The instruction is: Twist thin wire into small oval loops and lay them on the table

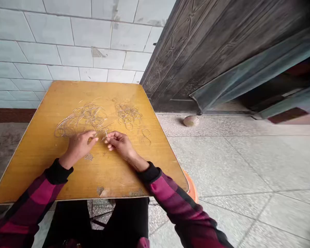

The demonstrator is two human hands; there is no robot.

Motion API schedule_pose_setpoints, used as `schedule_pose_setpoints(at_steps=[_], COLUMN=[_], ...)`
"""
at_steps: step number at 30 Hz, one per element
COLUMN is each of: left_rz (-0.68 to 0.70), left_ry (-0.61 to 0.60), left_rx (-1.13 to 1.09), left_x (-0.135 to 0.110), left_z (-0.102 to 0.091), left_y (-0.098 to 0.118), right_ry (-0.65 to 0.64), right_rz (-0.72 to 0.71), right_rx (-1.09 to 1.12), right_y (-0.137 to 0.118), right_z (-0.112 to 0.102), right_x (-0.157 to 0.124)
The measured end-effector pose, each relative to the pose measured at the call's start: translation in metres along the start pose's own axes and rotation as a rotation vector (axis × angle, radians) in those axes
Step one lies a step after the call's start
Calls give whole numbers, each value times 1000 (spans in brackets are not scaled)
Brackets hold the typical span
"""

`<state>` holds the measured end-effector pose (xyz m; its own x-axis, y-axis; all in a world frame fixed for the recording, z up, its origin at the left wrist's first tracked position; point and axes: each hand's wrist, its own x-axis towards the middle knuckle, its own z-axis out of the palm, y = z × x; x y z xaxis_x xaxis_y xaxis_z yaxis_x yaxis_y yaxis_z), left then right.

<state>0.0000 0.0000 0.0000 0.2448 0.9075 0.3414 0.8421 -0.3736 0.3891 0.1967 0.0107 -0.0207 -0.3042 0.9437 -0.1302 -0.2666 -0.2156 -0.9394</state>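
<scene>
A square yellow wooden tabletop (pixel 49 172) bears a large tangle of thin pale wire loops (pixel 80 120), with a smaller cluster of wire loops (pixel 128 115) to its right and two loose wire loops (pixel 146 136) beyond. The hands meet at the tangle's near edge, placed to work on it: the right hand (pixel 120 144) pinches a fine wire strand (pixel 102 132) between pressed fingertips, while the left hand (pixel 79 146) lies just beside, fingers loosely together, and whether they hold wire cannot be told.

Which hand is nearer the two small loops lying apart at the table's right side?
Right. The right hand is left of the small loops, apart from them; the left hand is farther left.
</scene>
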Motion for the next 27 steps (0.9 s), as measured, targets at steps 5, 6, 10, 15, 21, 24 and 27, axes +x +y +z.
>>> schedule_pose_setpoints(at_steps=[5,6,10,15,21,24,27], left_rz=[114,146,259,288,104,-85,-221], left_ry=[-83,-89,-26,54,166,257,125], left_rx=[-27,-28,-76,-179,-419,-618,-827], left_x=[-5,-6,-9,-9,2,7,9], left_z=[2,2,2,-1,-26,-32,-25], left_y=[10,11,14,12,3,-2,-5], right_ry=[16,13,-10,-7,-39,-87,-123], right_rz=[-6,-9,-50,-115,-182,-184,-161], right_rx=[24,27,16,9,-8,-3,18], right_y=[2,2,3,-2,-7,-3,5], right_z=[3,4,5,2,0,3,7], right_x=[4,4,5,5,2,3,6])
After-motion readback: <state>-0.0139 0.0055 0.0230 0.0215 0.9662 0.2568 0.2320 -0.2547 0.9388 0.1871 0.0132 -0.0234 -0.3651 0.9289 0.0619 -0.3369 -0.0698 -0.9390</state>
